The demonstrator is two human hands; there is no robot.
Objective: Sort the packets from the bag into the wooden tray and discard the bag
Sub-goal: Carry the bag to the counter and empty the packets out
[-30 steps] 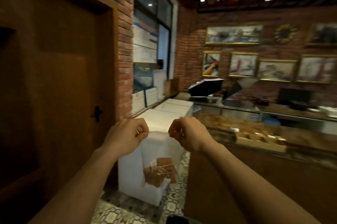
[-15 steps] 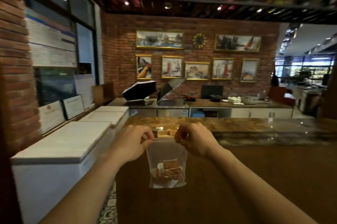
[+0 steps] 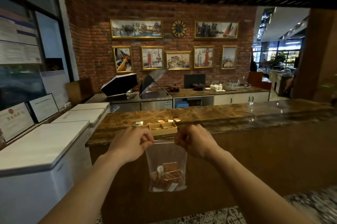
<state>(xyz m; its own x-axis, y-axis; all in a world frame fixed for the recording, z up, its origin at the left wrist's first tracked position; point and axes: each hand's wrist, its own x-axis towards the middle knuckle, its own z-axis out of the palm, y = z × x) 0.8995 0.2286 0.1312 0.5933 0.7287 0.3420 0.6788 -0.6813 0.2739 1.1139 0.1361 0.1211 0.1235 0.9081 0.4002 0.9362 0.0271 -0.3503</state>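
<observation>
A clear plastic bag point(image 3: 165, 154) hangs in front of me, held by its top edge. My left hand point(image 3: 130, 144) pinches the left corner and my right hand point(image 3: 194, 141) pinches the right corner. Several brown and white packets point(image 3: 168, 175) lie bunched at the bag's bottom. Beyond my hands, a wooden tray point(image 3: 164, 129) with compartments rests near the front edge of the brown marble counter point(image 3: 228, 114). A few loose packets point(image 3: 169, 120) lie on the counter just behind the tray.
White chest freezers point(image 3: 42, 143) stand to my left, along a wall with framed certificates point(image 3: 42, 107). The counter's dark wooden front point(image 3: 255, 160) rises right before me. Patterned floor tiles point(image 3: 218, 216) show below. A back counter with cookware point(image 3: 198, 86) runs under a brick wall.
My view has swung right from the door and freezers to face the counter, and I have come closer to it. Both hands keep pinching the bag's top.
</observation>
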